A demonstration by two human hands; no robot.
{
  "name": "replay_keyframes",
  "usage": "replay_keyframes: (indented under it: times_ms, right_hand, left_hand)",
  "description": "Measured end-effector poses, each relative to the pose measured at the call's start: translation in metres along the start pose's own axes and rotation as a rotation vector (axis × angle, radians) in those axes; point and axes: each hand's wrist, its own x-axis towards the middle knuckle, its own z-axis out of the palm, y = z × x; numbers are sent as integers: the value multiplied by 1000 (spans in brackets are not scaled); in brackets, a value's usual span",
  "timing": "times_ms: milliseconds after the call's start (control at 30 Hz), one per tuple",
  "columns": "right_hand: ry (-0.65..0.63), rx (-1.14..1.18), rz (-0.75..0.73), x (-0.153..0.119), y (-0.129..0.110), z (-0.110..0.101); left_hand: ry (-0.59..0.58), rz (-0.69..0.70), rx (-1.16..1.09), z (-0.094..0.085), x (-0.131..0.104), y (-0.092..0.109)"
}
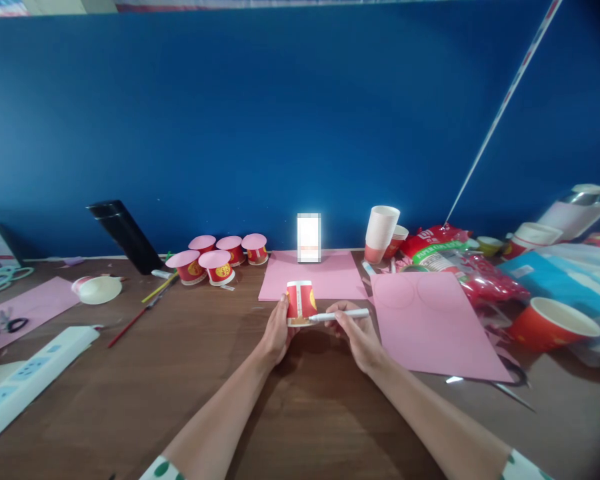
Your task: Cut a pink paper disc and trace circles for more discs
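Note:
My left hand (276,333) is closed round the left side of a short red and yellow paper cup (301,301) with a pale vertical strip, held above the wooden table. In my right hand (356,333) is a white marker pen (346,315), gripped between thumb and fingers. Its tip points left and meets the lower right part of the cup, though I cannot tell if it touches. Behind the cup lies a pink paper sheet (280,283). Several similar red cups topped with pink paper discs (215,259) stand together to the back left.
Right of my hands lies another pink sheet (430,327) with drawn circles. Stacked white cups (381,230), a red plastic bag (443,250) and an orange cup (553,325) stand beyond it. On the left are a power strip (45,373), scissors (4,325) and a black bottle (125,233).

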Motion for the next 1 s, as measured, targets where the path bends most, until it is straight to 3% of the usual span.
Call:
replay_keyframes:
  times_ms: [1000]
  right_hand:
    - [-25, 51, 10, 1, 4, -3]
  left_hand:
    - [0, -25, -20, 0, -1, 2]
